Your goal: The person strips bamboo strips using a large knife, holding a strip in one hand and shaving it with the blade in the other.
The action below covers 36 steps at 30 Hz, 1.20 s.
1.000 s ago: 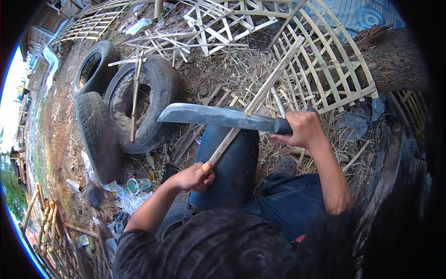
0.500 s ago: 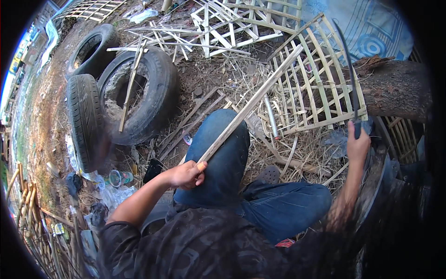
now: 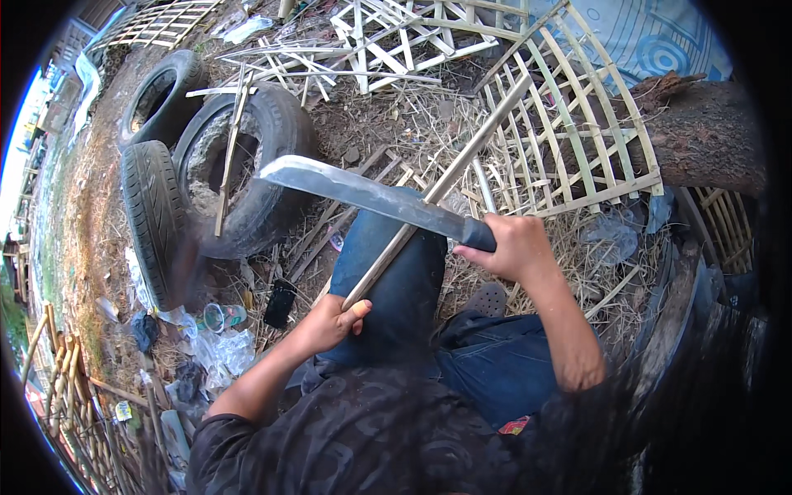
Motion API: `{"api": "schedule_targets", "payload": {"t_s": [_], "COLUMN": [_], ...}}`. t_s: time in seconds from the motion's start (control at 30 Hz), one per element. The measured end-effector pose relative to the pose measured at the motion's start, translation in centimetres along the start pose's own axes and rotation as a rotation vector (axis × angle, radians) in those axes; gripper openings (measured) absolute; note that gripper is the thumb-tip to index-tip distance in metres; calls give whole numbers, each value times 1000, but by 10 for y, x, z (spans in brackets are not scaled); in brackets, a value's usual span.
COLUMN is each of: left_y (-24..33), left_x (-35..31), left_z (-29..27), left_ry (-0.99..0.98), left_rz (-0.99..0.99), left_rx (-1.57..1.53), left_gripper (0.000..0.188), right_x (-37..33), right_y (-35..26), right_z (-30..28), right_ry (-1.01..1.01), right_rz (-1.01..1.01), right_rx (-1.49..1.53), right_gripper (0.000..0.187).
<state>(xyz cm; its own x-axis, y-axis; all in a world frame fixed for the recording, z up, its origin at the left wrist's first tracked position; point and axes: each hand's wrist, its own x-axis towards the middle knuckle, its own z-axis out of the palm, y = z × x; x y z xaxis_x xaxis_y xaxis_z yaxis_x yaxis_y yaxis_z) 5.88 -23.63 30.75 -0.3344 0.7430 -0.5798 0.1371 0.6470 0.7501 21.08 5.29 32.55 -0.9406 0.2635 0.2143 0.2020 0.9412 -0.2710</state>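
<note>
My left hand (image 3: 337,323) is closed round the lower end of a long bamboo strip (image 3: 473,157). The strip slants up and away to the right, passing over my raised knee (image 3: 351,247). In my right hand (image 3: 520,247) is the dark handle of a machete (image 3: 355,191). Its broad blade points to the left and crosses over the strip above the knee, hiding a short part of it. Whether the edge touches the strip I cannot tell. A bandage-like wrap shows on my left thumb.
Old tyres (image 3: 285,136) lie at the left, one with a stick across it. A woven bamboo lattice (image 3: 569,124) leans by a log (image 3: 701,140) at the right. Loose strips (image 3: 396,49) are piled at the back. Near my left arm are a phone-like black object (image 3: 280,302) and a plastic cup (image 3: 219,317).
My right hand has brought the machete from upright at the far right to across the strip at the middle. The left hand keeps its hold; the strip has shifted slightly.
</note>
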Motion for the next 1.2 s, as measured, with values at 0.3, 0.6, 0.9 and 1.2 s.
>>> {"api": "schedule_targets", "payload": {"t_s": [0.3, 0.6, 0.9, 1.2], "left_y": [3, -4, 9, -3], "left_x": [0, 11, 13, 17], "left_z": [-6, -10, -14, -20], "left_ry": [-69, -134, -239, -353], "left_rz": [-32, -9, -103, -82], "left_rx": [-16, -101, -33, -104], "left_gripper": [54, 58, 63, 69], "right_x": [2, -30, -12, -27], "right_y": [39, 84, 33, 157], "right_z": [-28, -97, -56, -81], "right_ry": [-76, 176, -5, 430], "right_rz": [-18, 567, 283, 909], "right_rx": [-156, -311, -207, -113], "right_gripper": [52, 43, 50, 52]}}
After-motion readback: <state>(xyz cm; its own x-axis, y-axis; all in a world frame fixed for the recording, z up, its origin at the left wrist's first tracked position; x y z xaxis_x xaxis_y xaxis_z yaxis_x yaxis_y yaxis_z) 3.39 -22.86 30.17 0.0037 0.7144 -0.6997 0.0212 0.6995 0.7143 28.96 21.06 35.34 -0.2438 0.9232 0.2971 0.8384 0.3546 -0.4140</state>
